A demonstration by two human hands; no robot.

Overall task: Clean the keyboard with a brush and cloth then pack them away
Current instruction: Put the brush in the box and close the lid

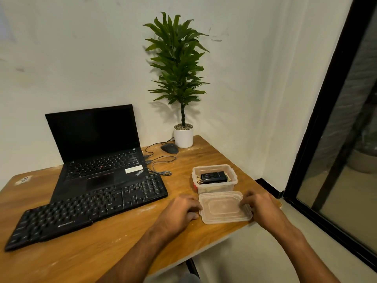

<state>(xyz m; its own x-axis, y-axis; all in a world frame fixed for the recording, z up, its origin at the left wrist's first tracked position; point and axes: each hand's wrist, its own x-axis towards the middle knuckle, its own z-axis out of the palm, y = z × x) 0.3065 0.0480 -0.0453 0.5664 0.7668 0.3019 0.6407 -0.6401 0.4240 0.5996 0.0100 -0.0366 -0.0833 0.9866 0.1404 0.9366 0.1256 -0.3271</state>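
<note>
Lid [225, 208] lies flat on the bench [114, 250] between both hands, long axis running hand to hand. Left hand [179, 211] grips its left edge, right hand [258, 205] its right edge. Box [215, 178] stands open just beyond the lid; keyboard [87, 209] lies left.

Small office or study corner; wooden desk [106, 237] against plain white walls, bearing open black laptop [95, 148], separate black keyboard [85, 209], wired mouse [169, 148] and potted plant [179, 78]; dark-framed glass partition [334, 139] at right.
</note>
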